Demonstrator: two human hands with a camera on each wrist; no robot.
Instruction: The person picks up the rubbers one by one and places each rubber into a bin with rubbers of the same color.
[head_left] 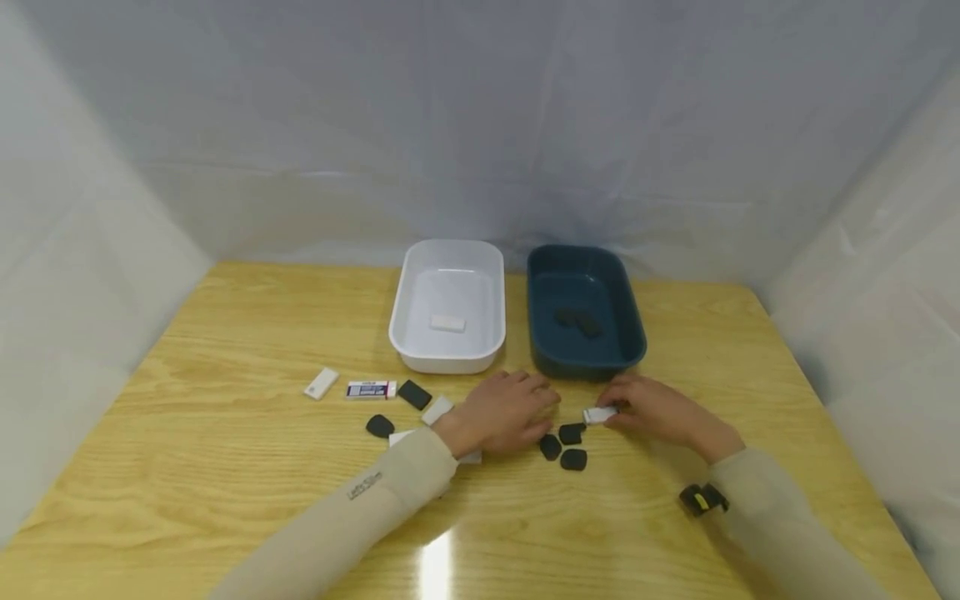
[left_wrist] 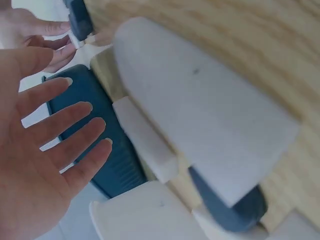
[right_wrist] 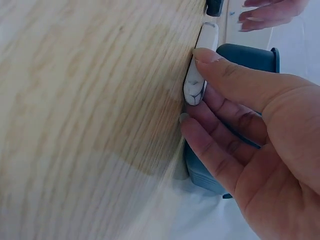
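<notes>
Sorting looks like the job in hand: white erasers seem to go in the white tray (head_left: 411,275) and black ones in the dark blue tray (head_left: 628,321); the step right now, as I judge it, is picking up one white eraser (head_left: 599,414). It lies on the desk (head_left: 225,333) just in front of the dark blue tray; the right hand (head_left: 660,412) has its thumb and fingers pinched on it, and the wrist view shows the thumb pressed on its edge (right_wrist: 200,75). The left hand (head_left: 501,412) is flat with fingers spread and holds nothing; it hovers or rests near three black erasers (head_left: 570,446). One white piece (head_left: 447,322) already lies in the white tray; two dark ones (head_left: 579,321) lie in the blue tray. More erasers wait on the desk to the left (head_left: 371,389). Next, I think, the right hand must lift its eraser and carry it across to the white tray; a firm pinch matters, since the piece is small and flat.
</notes>
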